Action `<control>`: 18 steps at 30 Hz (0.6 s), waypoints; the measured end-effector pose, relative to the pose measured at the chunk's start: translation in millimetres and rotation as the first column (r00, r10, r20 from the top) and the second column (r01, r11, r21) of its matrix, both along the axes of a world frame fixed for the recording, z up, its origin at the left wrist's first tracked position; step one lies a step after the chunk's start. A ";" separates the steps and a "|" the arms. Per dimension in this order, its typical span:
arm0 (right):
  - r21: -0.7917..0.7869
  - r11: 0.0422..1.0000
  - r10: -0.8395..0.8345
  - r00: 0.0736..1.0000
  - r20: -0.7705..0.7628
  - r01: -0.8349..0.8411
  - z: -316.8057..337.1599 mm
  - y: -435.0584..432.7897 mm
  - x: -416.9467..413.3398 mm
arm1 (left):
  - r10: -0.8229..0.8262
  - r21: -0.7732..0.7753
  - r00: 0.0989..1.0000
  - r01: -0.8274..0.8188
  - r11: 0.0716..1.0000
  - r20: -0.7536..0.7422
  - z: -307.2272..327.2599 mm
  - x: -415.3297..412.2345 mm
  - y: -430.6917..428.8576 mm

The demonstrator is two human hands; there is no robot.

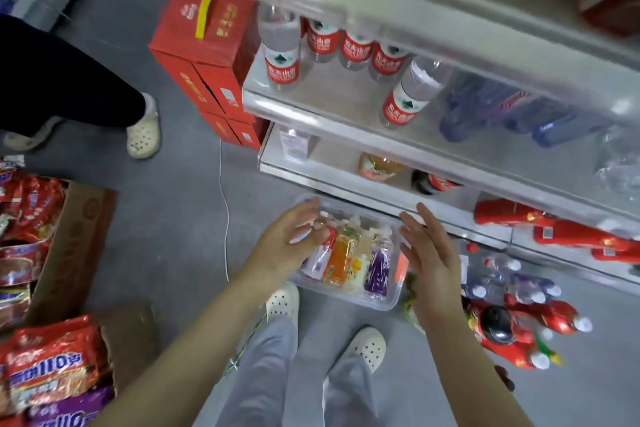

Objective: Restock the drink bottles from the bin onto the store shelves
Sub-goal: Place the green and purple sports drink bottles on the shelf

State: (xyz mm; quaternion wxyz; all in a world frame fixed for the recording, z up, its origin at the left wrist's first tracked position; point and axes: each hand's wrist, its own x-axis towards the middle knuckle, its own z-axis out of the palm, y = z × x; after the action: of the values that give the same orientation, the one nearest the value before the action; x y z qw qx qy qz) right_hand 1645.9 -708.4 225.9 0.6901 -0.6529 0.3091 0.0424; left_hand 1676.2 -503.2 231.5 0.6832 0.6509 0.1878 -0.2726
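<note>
Status: restock partway, nowhere near done imo. bin [346, 303] sits on the floor at the foot of the shelves. 4 bottles lie in it side by side: red-label bottle [320, 258] at the left end, then orange bottle [341, 255], pale yellow bottle [358, 269], purple bottle [379, 267]. None picked up yet.

left hand [289, 236] is over the bin's left end, fingers loosely bent, gripping nothing. Can't tell if it touches the red-label bottle. right hand [427, 253] is at the bin's right end, fingers straight, empty.

middle shelf [332, 94] has water bottles [281, 59] upright w/ gaps along the front edge. lower shelf [332, 152] is sparse, so plenty of room. loose bottles [512, 288] on the floor right of the bin, prob also left to shelve.
</note>
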 end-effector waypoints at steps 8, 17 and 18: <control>0.012 0.996 -0.081 0.975 -0.207 0.085 -57.7 -57.5 -49.3 | 0.019 0.082 0.957 0.005 0.997 -0.290 -61.1 -62.3 -41.2; 0.042 0.999 0.022 0.910 -0.414 -0.005 -101.7 -110.6 -89.9 | 0.071 0.190 0.923 0.003 0.982 -0.378 -97.6 -111.1 -78.7; 0.060 0.998 0.057 0.902 -0.429 -0.035 -104.8 -114.7 -93.4 | 0.078 0.190 0.917 -0.002 0.982 -0.392 -100.8 -112.9 -83.0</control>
State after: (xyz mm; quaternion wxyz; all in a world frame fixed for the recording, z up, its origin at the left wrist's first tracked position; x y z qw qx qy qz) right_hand 1552.5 -823.0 121.1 0.6201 -0.6169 0.4372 0.2093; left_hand 1563.3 -586.3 130.7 0.5726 0.6388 0.3603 -0.3663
